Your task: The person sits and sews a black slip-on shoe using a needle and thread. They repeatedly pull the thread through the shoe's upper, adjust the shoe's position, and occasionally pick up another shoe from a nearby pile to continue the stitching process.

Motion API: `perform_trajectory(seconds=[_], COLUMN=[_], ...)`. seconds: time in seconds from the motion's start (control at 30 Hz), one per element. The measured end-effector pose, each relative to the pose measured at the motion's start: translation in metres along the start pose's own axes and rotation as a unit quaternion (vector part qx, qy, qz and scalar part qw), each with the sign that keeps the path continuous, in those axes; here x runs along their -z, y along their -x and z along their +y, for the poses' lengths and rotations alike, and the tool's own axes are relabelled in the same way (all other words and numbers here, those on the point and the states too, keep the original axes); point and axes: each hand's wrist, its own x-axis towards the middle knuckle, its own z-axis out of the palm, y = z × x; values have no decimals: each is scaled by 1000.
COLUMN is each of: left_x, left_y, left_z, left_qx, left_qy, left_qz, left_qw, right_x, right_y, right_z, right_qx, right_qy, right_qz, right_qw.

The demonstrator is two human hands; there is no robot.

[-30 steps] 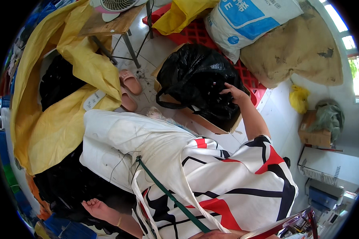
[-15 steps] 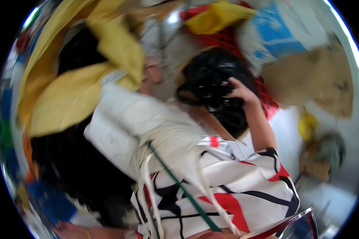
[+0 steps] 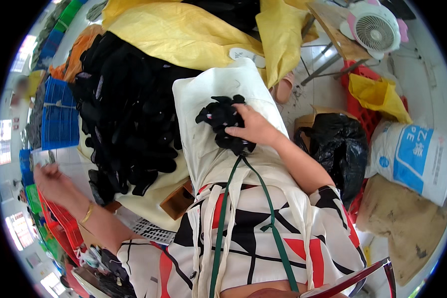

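On the white apron [image 3: 256, 84] over my lap lies a bunch of small black pieces that look like rolled socks [image 3: 222, 119]. My right hand [image 3: 256, 126] grips the bunch from its right side, thumb and fingers pressed into it. Far out to the left is my left hand [image 3: 57, 186], with a bracelet on the wrist. Its fingers are curled in, and whatever they hold, if anything, does not show. A large heap of black socks [image 3: 129, 109] rests on yellowish sheeting to the left of my lap.
Right of my lap, a black plastic bag [image 3: 337, 144] stands in a cardboard box. Beyond are a white-and-blue sack [image 3: 407, 159], a red crate [image 3: 355, 74] and a fan [image 3: 375, 32] on a small table. Blue [image 3: 59, 116] and red [image 3: 64, 226] baskets stand at the left.
My view has turned leftward. My right hand has left the black plastic bag and now grips the sock bunch on my lap. My left hand has risen from low at the left.
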Motion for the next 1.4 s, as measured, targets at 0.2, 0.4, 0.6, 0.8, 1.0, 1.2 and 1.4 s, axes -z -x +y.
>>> perform_trajectory(seconds=[0.2,0.4,0.6,0.8,1.0,1.2,1.4], left_x=[-57,-113,-140,-137,-116,-126,-153], left_y=[128,241,293,301,259,247,276], left_z=[-89,-101,-90,-110,-150,-168,-167], left_qx=[281,435,480,506,270,78,-150], left_qy=[95,114,187,118,-120,-200,-270], left_qz=[-143,-312,-464,-511,-549,-564,-583], left_qw=[944,837,721,684,782,798,752], right_x=[-10,6,-20,-11,123,298,211], right_y=[-1,-7,-20,-27,-11,126,85], right_z=[-3,-33,-43,-30,42,183,148], right_qx=[17,12,-45,-183,-104,-4,-42], right_qy=[211,-92,-414,-557,-738,-539,-387], right_qz=[-40,54,-18,-9,215,626,559], right_qw=[976,994,909,810,632,563,732])
